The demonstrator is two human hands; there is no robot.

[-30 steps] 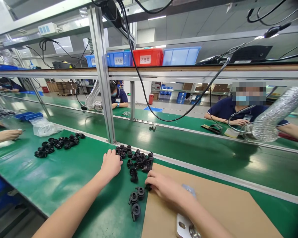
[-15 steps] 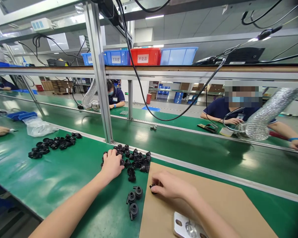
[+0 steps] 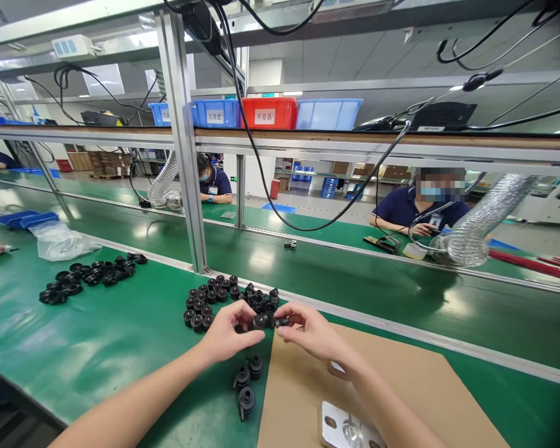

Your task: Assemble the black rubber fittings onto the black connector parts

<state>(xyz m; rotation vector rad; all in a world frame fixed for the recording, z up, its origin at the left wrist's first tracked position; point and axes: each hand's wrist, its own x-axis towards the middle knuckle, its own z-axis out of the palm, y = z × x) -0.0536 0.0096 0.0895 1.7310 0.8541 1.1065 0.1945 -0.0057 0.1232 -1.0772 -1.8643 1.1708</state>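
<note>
My left hand [image 3: 231, 331] grips a round black plastic part [image 3: 260, 321] between thumb and fingers. Facing it, my right hand [image 3: 310, 333] pinches a smaller black piece [image 3: 281, 322], partly covered by the fingertips. The two pieces are close together; whether they touch, I cannot tell. Behind my hands lie round black caps [image 3: 200, 305] in rows and a heap of black fittings [image 3: 256, 295]. Nearer to me, three black parts with side spouts [image 3: 246, 398] stand on the green mat.
Brown cardboard [image 3: 298, 398] lies at right, with a metal plate fixture [image 3: 331, 426] on it, partly behind my right forearm. More black parts [image 3: 93, 274] and a plastic bag [image 3: 63, 241] are at left. A metal post [image 3: 186, 186] rises behind. Co-workers sit across the line.
My left hand has lifted from the caps with a round black part and moved right. My right hand has risen from the cardboard with its small piece, bringing the hands together.
</note>
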